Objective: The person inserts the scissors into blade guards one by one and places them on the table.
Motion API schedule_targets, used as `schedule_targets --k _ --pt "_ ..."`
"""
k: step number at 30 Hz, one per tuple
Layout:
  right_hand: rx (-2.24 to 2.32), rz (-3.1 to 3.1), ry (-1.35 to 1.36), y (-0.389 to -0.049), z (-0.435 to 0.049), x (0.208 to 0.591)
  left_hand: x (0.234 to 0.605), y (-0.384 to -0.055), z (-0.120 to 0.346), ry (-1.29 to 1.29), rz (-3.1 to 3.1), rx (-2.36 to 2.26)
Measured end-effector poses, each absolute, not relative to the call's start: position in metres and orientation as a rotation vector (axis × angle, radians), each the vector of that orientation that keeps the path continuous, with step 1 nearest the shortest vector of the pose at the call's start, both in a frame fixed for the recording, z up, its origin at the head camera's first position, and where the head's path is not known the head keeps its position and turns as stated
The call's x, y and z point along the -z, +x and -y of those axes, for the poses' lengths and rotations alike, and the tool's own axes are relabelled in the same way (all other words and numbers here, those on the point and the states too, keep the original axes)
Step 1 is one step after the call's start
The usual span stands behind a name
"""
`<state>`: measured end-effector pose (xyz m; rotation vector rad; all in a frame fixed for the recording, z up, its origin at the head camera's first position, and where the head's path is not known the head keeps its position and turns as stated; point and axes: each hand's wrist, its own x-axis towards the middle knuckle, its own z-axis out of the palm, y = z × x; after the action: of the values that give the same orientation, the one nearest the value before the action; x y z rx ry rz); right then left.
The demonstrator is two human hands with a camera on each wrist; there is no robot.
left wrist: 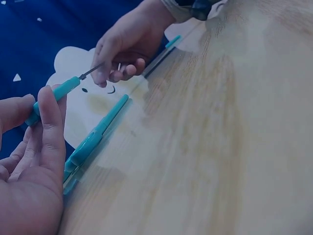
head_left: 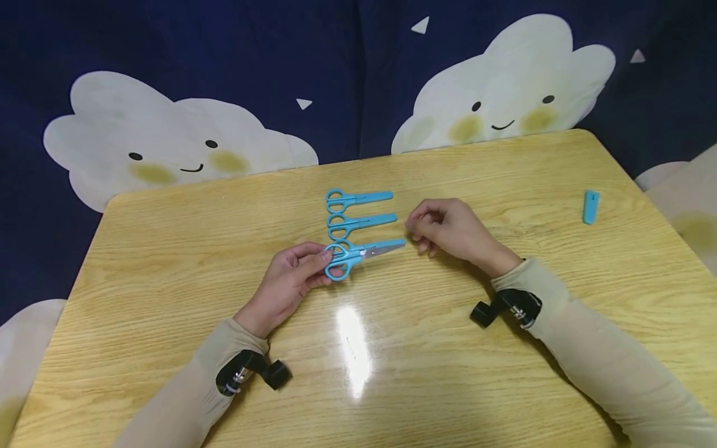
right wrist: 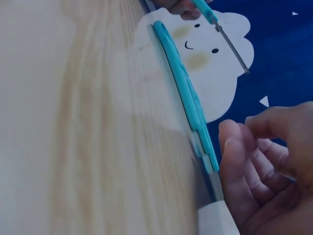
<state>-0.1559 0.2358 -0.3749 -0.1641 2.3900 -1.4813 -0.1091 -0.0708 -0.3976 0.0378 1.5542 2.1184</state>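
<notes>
My left hand (head_left: 294, 277) pinches light-blue scissors (head_left: 346, 264) by the handles, between thumb and fingers. Their bare metal blades point right, and the left wrist view shows them held above the table. Behind them lies a third pair of scissors (head_left: 386, 243), sheathed in blue and partly hidden. Two more sheathed pairs rest farther back: a middle pair (head_left: 370, 221) and a back pair (head_left: 366, 198), all with handles to the left. Just right of the blade tips is my right hand (head_left: 450, 230), its fingers loosely bent with nothing between them.
A loose blue blade cover (head_left: 590, 207) lies near the right end of the wooden table (head_left: 168, 280). Behind the table hangs a dark blue curtain (head_left: 224, 50) with smiling clouds. A black wrist camera mount (head_left: 506, 305) sits on the right sleeve.
</notes>
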Motion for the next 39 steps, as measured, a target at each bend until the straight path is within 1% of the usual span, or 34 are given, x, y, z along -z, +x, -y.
schedule_targets --k 14,30,39 --pt "1.489 -2.433 -0.158 -0.162 -0.249 0.365 0.398 -0.108 0.072 0.040 -1.560 -2.116" --pt "1.529 -2.506 -0.008 -0.167 -0.273 0.353 0.398 -0.108 0.070 0.048 -1.592 -2.095" --pt "1.573 -2.542 0.009 -0.168 -0.288 0.343 0.399 -0.108 0.070 0.052 -1.597 -2.102"
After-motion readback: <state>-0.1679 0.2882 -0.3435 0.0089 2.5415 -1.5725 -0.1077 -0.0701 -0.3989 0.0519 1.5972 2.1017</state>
